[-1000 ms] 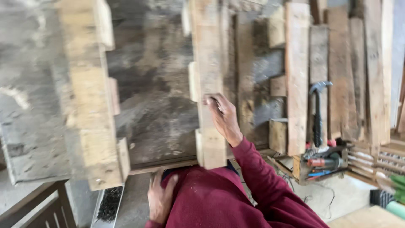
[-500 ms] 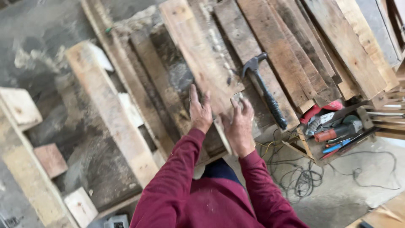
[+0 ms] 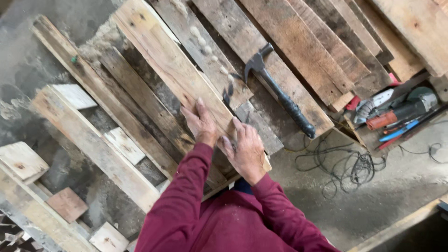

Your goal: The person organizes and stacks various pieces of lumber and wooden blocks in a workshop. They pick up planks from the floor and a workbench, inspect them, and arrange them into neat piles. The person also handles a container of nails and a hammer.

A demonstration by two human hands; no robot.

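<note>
Both hands [image 3: 224, 135] slid down the plank [image 3: 172, 70], angled upper-left to lower-right.

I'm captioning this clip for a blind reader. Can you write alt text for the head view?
Both hands, left and right, press flat on a pale plank lying across a weathered pallet. A black-handled hammer lies on boards to the right, near a box of tools and tangled cable on the concrete floor.
</note>
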